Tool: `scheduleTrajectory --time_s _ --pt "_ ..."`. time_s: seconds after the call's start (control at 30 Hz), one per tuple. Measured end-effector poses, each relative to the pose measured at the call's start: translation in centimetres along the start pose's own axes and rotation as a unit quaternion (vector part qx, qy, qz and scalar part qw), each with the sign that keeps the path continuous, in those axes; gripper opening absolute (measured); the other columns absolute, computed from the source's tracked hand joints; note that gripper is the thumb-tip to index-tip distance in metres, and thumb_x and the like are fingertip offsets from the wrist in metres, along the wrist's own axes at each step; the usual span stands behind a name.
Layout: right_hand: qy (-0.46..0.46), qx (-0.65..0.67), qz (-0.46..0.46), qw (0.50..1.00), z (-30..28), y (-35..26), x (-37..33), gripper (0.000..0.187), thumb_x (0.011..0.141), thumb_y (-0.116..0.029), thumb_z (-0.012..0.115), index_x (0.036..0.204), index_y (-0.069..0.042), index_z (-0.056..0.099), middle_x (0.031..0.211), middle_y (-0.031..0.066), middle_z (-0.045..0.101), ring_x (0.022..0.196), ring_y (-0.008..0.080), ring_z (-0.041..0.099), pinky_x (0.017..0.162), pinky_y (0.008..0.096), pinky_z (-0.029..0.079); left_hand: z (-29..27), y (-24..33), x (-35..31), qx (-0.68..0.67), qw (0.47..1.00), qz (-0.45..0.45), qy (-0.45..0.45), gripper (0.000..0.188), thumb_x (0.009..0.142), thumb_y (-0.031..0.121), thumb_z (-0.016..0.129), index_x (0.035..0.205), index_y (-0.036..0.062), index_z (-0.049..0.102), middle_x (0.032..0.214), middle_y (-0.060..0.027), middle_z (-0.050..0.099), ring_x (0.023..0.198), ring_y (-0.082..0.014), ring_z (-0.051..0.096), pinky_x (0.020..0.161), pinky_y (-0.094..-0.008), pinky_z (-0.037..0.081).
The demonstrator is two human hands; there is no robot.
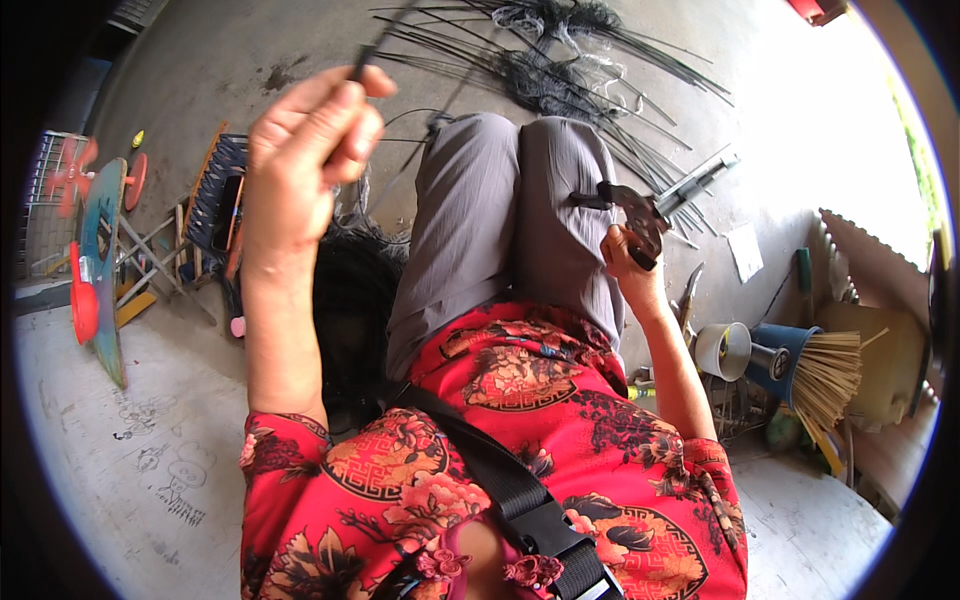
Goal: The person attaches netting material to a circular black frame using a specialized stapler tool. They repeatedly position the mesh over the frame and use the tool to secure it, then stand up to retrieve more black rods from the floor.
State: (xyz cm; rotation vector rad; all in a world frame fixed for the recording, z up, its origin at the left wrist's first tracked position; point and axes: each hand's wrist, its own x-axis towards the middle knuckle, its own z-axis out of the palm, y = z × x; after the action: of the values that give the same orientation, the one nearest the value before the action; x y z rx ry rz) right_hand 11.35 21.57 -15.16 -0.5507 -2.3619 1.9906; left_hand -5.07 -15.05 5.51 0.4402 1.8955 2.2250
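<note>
My left hand (315, 130), raised at the upper left, is closed in a pinch around a thin black rod (385, 42) that runs up out of view. Beside my right knee, my right hand (628, 262) grips a plier-like hand tool (645, 215) with dark handles and a long silver metal channel pointing away to the right. Past my knees, several black rods (440, 45) lie on the floor with bunched dark netting (535, 80) and whitish strands among them. More black netting (355, 275) is heaped by my left leg.
To the left stand a blue folding chair (218, 200) and a teal board (105, 270) with a red pan-like thing (82, 295). On the right are a white bucket (722, 350) and a blue container (775, 365) of thin wooden sticks (828, 372). A paper sheet (745, 250) lies nearby.
</note>
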Motion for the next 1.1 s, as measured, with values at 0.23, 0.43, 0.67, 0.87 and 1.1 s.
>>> scheduleTrajectory --time_s 0.23,0.43,0.67,0.87,1.1 --pt "-0.127 0.124 -0.058 0.982 -0.9 -9.4 -1.8 0.069 0.118 -0.037 0.063 0.164 0.011 0.043 0.115 0.0168 0.08 0.085 0.017 0.071 0.078 0.0337 0.058 7.9 3.9 -2.4 -0.202 0.958 0.028 -0.201 0.031 0.118 0.018 0.06 0.128 -0.0095 0.07 0.093 -0.0085 0.064 0.054 -0.0035 0.043 0.047 -0.0227 0.034" --pt "-0.084 0.03 -0.039 0.995 0.8 -8.7 -4.7 0.039 0.116 -0.037 0.069 0.13 -0.002 0.08 0.097 0.0015 0.075 0.089 0.0102 0.066 0.084 0.0286 0.055 7.9 0.2 -0.5 -0.03 0.986 -0.123 -0.108 0.028 0.117 0.019 0.058 0.121 -0.0046 0.074 0.074 0.0031 0.057 0.059 -0.0015 0.042 0.052 -0.0207 0.028" --pt "-0.086 -0.067 0.01 0.994 1.8 -8.7 -3.2 0.027 0.117 -0.024 0.067 0.124 0.0 0.078 0.1 0.0053 0.08 0.086 0.0121 0.067 0.082 0.031 0.057 7.5 -4.9 0.2 0.052 0.965 -0.2 -0.161 0.026 0.118 0.018 0.059 0.121 -0.0022 0.075 0.077 0.0058 0.059 0.064 -0.0003 0.044 0.053 -0.0198 0.03" --pt "-0.028 -0.177 -0.065 0.982 2.3 -9.1 -2.3 0.04 0.112 -0.026 0.069 0.149 -0.009 0.067 0.09 0.0265 0.074 0.08 0.0362 0.076 0.079 0.045 0.059 9.1 -6.0 -0.4 0.198 0.962 -0.079 -0.169 0.026 0.118 0.015 0.059 0.134 0.0024 0.076 0.078 0.0048 0.062 0.067 -0.0029 0.051 0.06 -0.0224 0.042" --pt "-0.042 -0.131 0.053 0.989 3.3 -9.6 -2.9 0.023 0.115 -0.019 0.067 0.129 -0.001 0.07 0.109 0.0107 0.082 0.095 0.0156 0.073 0.086 0.0337 0.059 10.5 -7.1 -1.1 0.302 0.942 0.081 -0.118 0.023 0.114 0.01 0.064 0.132 -0.0002 0.075 0.071 -0.0007 0.061 0.065 -0.0083 0.057 0.062 -0.029 0.051"
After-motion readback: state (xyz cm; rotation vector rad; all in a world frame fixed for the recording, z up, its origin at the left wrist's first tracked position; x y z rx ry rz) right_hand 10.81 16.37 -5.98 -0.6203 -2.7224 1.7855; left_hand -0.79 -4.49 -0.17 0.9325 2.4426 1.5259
